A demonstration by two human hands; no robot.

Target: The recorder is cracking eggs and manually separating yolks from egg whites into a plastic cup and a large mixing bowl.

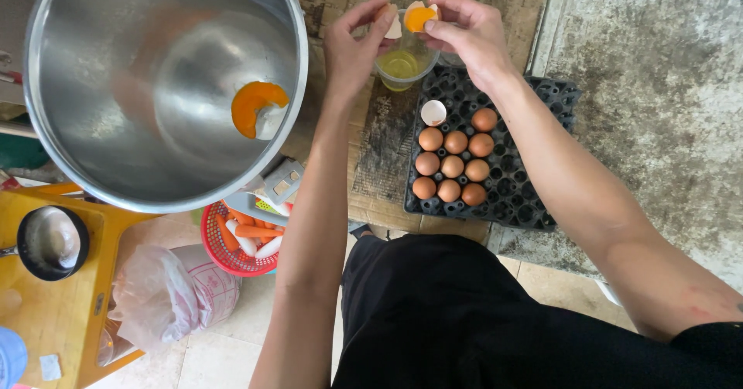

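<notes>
My left hand [352,44] pinches one half of a cracked eggshell [392,25]. My right hand [464,29] holds the other shell half, with the orange yolk [419,18] sitting in it. Both hands hover just above a small clear plastic cup [402,68] with pale liquid in it. Below the cup lies a black egg tray [534,195] with several brown eggs [453,164] and one empty shell half [433,112]. To the left stands a large steel bowl [93,126] with egg yolk [255,106] pooled at its bottom.
A red basket [224,253] with orange and white pieces sits under the bowl's rim, beside a plastic bag [166,292]. A yellow stool [54,311] carries a small black pan [50,242]. Cardboard [387,149] lies under the tray, on a worn concrete floor [658,87].
</notes>
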